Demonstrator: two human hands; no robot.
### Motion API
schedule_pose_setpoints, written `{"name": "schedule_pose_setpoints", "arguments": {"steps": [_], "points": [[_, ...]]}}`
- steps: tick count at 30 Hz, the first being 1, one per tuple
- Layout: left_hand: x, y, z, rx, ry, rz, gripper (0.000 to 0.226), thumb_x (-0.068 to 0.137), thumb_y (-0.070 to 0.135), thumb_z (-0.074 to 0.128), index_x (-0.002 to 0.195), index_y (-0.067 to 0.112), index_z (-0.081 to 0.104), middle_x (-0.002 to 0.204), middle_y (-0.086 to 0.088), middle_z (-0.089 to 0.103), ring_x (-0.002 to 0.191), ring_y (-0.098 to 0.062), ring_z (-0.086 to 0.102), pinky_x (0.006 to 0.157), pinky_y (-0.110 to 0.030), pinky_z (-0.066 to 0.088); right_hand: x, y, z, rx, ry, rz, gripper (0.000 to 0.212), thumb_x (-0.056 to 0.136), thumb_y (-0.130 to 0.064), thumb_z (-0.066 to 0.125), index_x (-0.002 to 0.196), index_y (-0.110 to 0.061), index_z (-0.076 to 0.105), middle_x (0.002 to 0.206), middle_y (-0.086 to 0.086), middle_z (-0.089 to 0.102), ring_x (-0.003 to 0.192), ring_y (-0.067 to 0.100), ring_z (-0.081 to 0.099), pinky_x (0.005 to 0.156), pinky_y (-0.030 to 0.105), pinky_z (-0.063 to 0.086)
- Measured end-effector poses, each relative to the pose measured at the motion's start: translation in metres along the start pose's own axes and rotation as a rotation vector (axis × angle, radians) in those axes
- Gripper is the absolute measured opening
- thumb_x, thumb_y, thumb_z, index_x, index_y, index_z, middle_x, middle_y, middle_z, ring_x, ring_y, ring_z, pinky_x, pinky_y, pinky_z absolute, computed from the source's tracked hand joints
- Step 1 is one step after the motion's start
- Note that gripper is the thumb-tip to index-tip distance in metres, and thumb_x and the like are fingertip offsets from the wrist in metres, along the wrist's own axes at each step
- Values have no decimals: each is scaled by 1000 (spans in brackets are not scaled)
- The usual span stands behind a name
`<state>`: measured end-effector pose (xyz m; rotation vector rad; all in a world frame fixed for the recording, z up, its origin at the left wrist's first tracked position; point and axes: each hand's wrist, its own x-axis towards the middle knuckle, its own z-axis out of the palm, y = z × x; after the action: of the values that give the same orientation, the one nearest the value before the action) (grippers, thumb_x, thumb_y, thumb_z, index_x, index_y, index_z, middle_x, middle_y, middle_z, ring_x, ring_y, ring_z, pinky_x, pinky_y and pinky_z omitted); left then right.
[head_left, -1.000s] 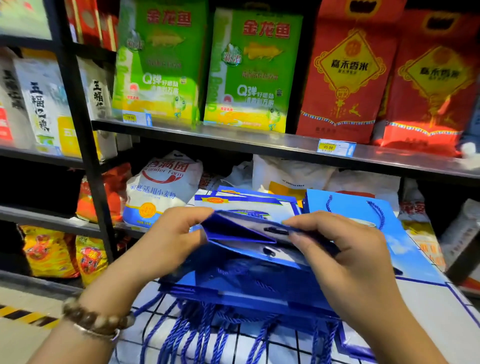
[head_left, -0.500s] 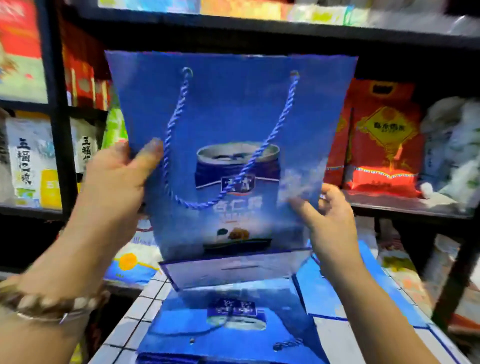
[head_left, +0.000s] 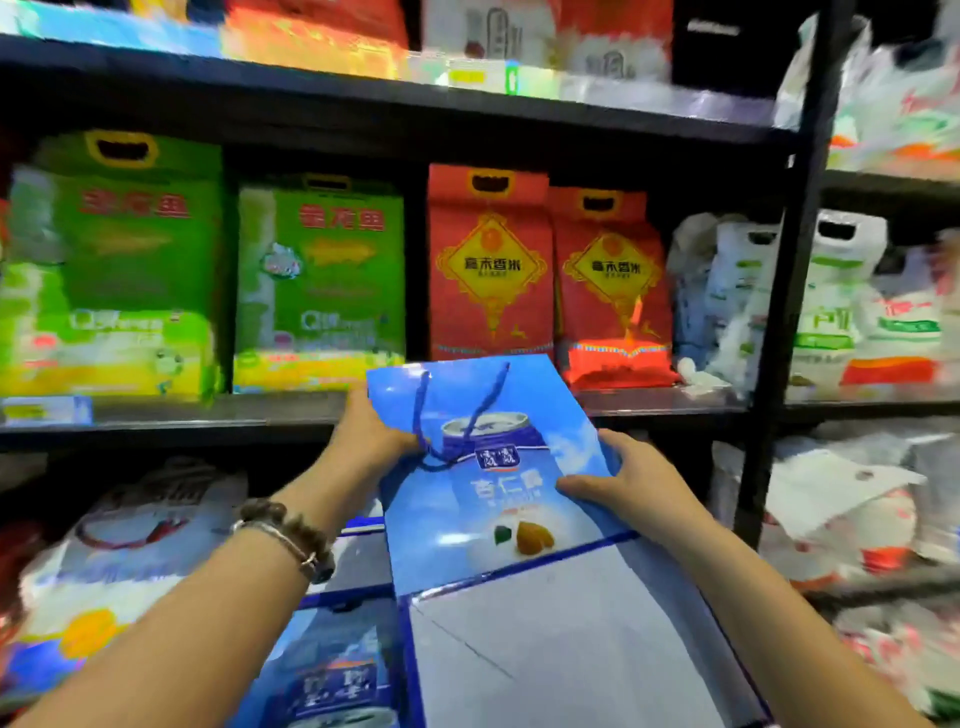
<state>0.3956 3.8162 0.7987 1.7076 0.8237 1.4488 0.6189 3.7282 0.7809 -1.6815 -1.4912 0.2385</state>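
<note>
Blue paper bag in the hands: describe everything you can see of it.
The blue paper bag looks glossy and flattened, printed with a can, white characters and what look like nuts on a sky background. A twisted blue rope handle hangs in a loop down its front. Its pale grey bottom panel is folded out towards the camera. The bag tilts, mouth away from the camera. The left hand grips its left edge, the right hand its right edge, thumbs on the front.
</note>
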Motion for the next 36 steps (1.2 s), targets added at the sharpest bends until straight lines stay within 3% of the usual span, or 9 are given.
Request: {"name": "schedule_pose_setpoints", "arguments": {"steps": [4,12,15,19,22,25,28,31,36], "points": [[23,-74,62,314,-151,-27,78,47,24,75,118,7,46,112,-2,60,105,-16,58,89,-29,49,3,67,-10,-89,-100,194,36,70,-30,77,102,-20,64,91,-9,64,72,1,57,48,4,37],[-3,-134,109,1012,-331,-292,97,81,32,63,147,14,-7,121,-21,52,107,-35,56,87,-39,46,1,122,29,-498,-227,346,47,75,-50,67,63,-22,30,71,-5,40,58,5,34,46,22,23],[-11,-129,104,1350,-377,-225,91,83,49,58,147,17,2,134,-17,35,116,-32,46,92,-36,40,0,118,32,-690,-226,308,38,77,-57,61,84,-22,48,110,2,50,86,15,48,64,25,36],[-19,-109,119,1316,-591,-137,52,94,45,38,134,11,38,136,-15,39,122,-32,41,100,-39,37,8,107,43,-874,-154,78,50,84,-45,53,126,-19,43,128,6,42,117,27,43,91,37,36],[-37,-116,129,1271,-791,-343,83,88,65,29,147,10,10,153,-22,2,141,-38,7,115,-44,12,10,109,61,-779,-280,41,53,88,-50,43,132,-19,40,132,8,42,124,27,39,99,38,32],[-51,-130,132,1346,-817,-374,91,85,71,21,146,12,-12,150,-20,-24,139,-37,-20,115,-46,-6,6,128,76,-778,-492,144,71,92,-59,21,148,-18,6,156,9,2,143,27,2,113,48,7],[-54,-134,136,1379,-832,-389,92,83,74,16,145,14,-16,149,-18,-29,138,-35,-23,114,-46,-8,0,138,81,-729,-580,164,122,46,-89,-17,145,-19,-13,152,7,-25,141,26,-19,113,50,-5],[-54,-135,138,1419,-843,-389,92,83,74,15,145,14,-16,148,-19,-30,138,-35,-24,113,-46,-12,1,140,83,-729,-585,167,148,12,-85,-31,145,-19,-15,151,7,-28,140,26,-22,113,50,-6],[-49,-122,142,1599,-891,-323,89,84,72,13,147,13,-6,153,-20,-11,141,-37,-12,112,-50,-12,-6,137,83,-735,-434,120,76,90,-63,15,147,-18,-8,154,7,-19,143,24,-14,115,46,-2]]}}
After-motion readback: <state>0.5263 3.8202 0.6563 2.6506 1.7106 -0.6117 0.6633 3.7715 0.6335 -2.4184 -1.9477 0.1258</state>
